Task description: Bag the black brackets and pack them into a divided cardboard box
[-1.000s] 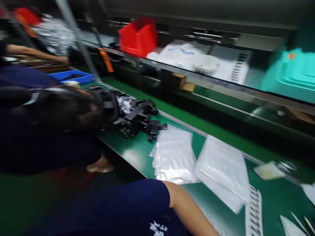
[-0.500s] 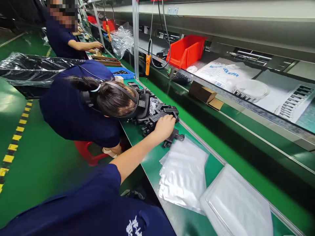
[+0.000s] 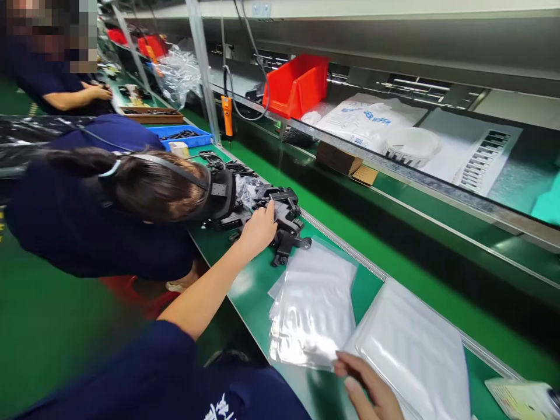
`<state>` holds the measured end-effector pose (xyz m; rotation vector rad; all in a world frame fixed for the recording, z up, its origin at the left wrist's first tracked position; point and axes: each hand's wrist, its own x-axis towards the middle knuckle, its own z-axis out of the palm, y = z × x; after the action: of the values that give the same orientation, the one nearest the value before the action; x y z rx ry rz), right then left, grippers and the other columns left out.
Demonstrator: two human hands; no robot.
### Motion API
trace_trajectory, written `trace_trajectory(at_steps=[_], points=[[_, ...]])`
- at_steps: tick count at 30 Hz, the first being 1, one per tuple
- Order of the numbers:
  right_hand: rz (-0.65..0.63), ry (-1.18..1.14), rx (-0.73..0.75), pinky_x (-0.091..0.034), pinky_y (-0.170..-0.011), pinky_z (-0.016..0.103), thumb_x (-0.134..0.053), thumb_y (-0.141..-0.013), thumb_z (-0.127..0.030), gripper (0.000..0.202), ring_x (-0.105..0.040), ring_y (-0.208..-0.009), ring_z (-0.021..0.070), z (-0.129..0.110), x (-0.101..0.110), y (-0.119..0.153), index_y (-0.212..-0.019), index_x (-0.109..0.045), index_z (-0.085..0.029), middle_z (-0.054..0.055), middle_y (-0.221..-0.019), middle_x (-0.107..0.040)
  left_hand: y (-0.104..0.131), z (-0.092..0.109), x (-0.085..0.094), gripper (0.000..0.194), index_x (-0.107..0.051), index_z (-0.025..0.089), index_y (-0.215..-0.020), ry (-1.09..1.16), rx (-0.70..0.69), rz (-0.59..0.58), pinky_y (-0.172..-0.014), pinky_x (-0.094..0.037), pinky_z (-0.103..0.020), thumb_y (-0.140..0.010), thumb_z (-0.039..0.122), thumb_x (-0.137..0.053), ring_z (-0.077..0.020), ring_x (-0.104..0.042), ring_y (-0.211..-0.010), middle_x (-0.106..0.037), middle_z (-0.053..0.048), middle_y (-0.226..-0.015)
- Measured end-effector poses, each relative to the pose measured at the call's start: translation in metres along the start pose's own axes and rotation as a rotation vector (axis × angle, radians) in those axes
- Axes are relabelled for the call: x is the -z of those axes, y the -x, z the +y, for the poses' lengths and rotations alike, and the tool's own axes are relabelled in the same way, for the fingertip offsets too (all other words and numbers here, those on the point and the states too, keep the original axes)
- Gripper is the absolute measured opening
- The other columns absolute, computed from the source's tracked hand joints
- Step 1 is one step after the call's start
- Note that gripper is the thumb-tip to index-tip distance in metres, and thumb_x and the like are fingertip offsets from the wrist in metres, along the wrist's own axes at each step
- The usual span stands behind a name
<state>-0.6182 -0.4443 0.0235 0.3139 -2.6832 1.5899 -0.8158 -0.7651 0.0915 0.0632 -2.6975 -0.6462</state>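
Note:
My left hand reaches out to a pile of black plastic parts on the green bench. Its fingers are bent against the pile, and whether they grip a part is hidden. Just in front of the pile lies a fanned stack of clear plastic bags. My right hand is low in the view with its fingers apart and nothing between them, by the near corner of that stack. A thicker stack of clear bags lies beside it to the right.
A person leans over the bench at left, close to the pile. Farther off are another person's arm and a blue tray. A shelf with a red bin runs above. An orange tool hangs near a metal post.
My right hand has come into view at the bottom. My left hand has shifted back on the pile, its index finger now raised. The view has turned right.

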Motion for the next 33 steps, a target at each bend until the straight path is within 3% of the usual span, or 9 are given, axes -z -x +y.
trace_trajectory(at_steps=[3,6,10,14,19,21,23,27,33], points=[[0.211,0.092,0.046,-0.057,-0.091,0.041,-0.053,-0.091,-0.042,0.044,-0.065,-0.110,0.0265,0.003,-0.006,-0.008,-0.131,-0.055,-0.025,0.012,-0.129,-0.062,0.043,0.042,-0.034,0.069,-0.020,0.017,-0.150,0.724,-0.117,-0.031,-0.100,-0.043,-0.042,-0.089,0.032,-0.051,-0.0253,-0.055,-0.114,-0.056,-0.014,-0.123],[0.290,0.198,0.123,-0.052,-0.098,0.050,-0.061,-0.085,-0.042,0.076,-0.051,-0.129,0.0320,-0.004,-0.019,-0.018,-0.150,-0.025,-0.024,0.016,-0.149,-0.040,0.101,0.093,-0.067,0.072,-0.031,0.022,-0.146,1.212,-0.140,-0.270,-0.103,-0.042,-0.043,-0.084,0.042,-0.061,-0.0258,-0.053,-0.118,-0.056,-0.011,-0.129],[0.353,0.323,0.100,-0.054,-0.094,0.046,-0.063,-0.084,-0.040,0.096,-0.051,-0.129,0.0315,0.000,-0.012,-0.010,-0.154,0.002,-0.025,0.017,-0.149,-0.039,0.145,0.126,-0.075,0.075,-0.042,0.022,-0.140,1.470,-0.106,-0.805,-0.101,-0.043,-0.043,-0.075,0.047,-0.070,-0.0301,-0.053,-0.120,-0.055,-0.012,-0.134],[0.266,0.638,0.132,-0.057,-0.081,0.042,-0.056,-0.089,-0.032,0.073,-0.063,-0.105,0.0286,0.012,0.016,0.019,-0.152,-0.020,-0.033,0.011,-0.128,-0.058,0.133,0.123,-0.075,0.069,-0.054,0.016,-0.128,1.354,-0.115,-1.193,-0.088,-0.048,-0.040,-0.077,0.063,-0.059,-0.0297,-0.060,-0.107,-0.062,-0.012,-0.117],[0.209,0.608,0.157,-0.050,-0.092,0.050,-0.060,-0.087,-0.045,0.054,-0.059,-0.103,0.0301,0.023,0.039,0.039,-0.138,-0.049,-0.030,0.011,-0.126,-0.059,0.130,0.121,-0.085,0.062,-0.058,0.011,-0.105,1.058,-0.158,-0.936,-0.081,-0.044,-0.034,-0.075,0.065,-0.062,-0.0237,-0.056,-0.092,-0.061,-0.008,-0.098],[0.344,0.290,0.028,-0.051,-0.090,0.049,-0.058,-0.082,-0.062,0.059,-0.058,-0.106,0.0293,0.029,0.040,0.042,-0.129,-0.055,-0.025,0.013,-0.123,-0.061,0.134,0.119,-0.085,0.063,-0.056,0.012,-0.106,1.087,-0.140,-0.861,-0.078,-0.044,-0.031,-0.076,0.067,-0.060,-0.0216,-0.055,-0.088,-0.060,-0.007,-0.095],[0.418,-0.143,-0.194,-0.055,-0.069,0.038,-0.047,-0.085,-0.069,0.055,-0.063,-0.077,0.0212,0.036,0.036,0.041,-0.109,-0.061,-0.021,0.009,-0.090,-0.067,0.136,0.114,-0.084,0.065,-0.056,0.013,-0.107,1.110,-0.156,-0.801,-0.076,-0.044,-0.030,-0.074,0.069,-0.061,-0.0205,-0.055,-0.086,-0.059,-0.005,-0.093],[0.301,-0.806,-0.451,-0.030,-0.037,0.020,-0.053,-0.082,-0.066,0.045,-0.028,-0.037,0.0069,0.040,0.022,0.029,-0.078,-0.052,-0.021,-0.008,-0.047,-0.040,0.133,0.099,-0.079,0.071,-0.056,0.015,-0.109,0.981,-0.288,-0.731,-0.073,-0.043,-0.030,-0.068,0.072,-0.064,-0.0204,-0.056,-0.083,-0.059,-0.004,-0.091],[0.311,-0.557,-0.299,-0.043,-0.045,0.023,-0.058,-0.085,-0.054,0.032,-0.048,-0.046,0.0105,0.034,0.021,0.020,-0.085,-0.053,-0.022,-0.003,-0.056,-0.056,0.132,0.089,-0.078,0.068,-0.058,0.016,-0.105,1.038,-0.218,-0.688,-0.074,-0.044,-0.031,-0.066,0.071,-0.066,-0.0197,-0.055,-0.083,-0.059,-0.003,-0.089]])
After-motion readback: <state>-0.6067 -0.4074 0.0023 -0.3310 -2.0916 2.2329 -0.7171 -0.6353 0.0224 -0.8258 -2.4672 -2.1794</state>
